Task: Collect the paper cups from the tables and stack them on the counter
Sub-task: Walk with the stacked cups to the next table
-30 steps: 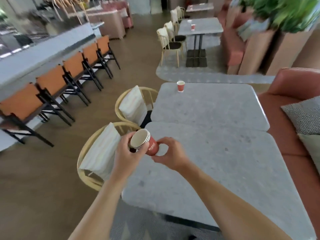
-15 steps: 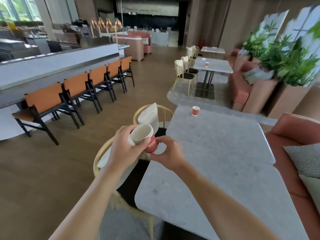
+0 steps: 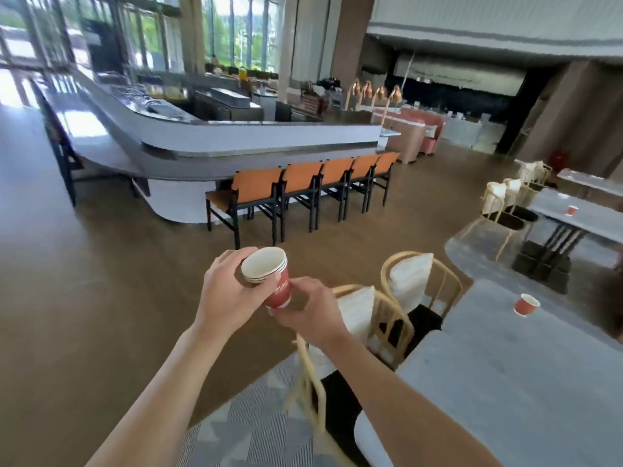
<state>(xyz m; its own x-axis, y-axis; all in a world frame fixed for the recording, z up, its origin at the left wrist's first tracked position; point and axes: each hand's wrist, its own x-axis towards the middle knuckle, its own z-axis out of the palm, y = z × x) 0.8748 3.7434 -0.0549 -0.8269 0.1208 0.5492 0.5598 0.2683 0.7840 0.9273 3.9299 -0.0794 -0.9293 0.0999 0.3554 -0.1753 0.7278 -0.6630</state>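
Note:
I hold a small stack of red paper cups (image 3: 273,281) with white insides in front of me, mouth tilted up and left. My left hand (image 3: 229,288) grips the stack near its rims. My right hand (image 3: 308,311) pinches its base from below. One more red cup (image 3: 526,304) stands on the grey marble table (image 3: 505,382) at the right. A further red cup (image 3: 572,210) sits on a far table (image 3: 593,217). The long curved white counter (image 3: 256,139) lies ahead across the wooden floor.
Several orange bar chairs (image 3: 303,187) line the counter's front. Two cane chairs with white cushions (image 3: 397,298) stand between me and the near table. A grey patterned rug (image 3: 256,429) lies under my arms. More cane chairs (image 3: 505,200) stand by the far table.
My view has swung left and up from the tables toward the counter. Both hands keep their hold on the cup stack, now over the floor instead of the table's edge.

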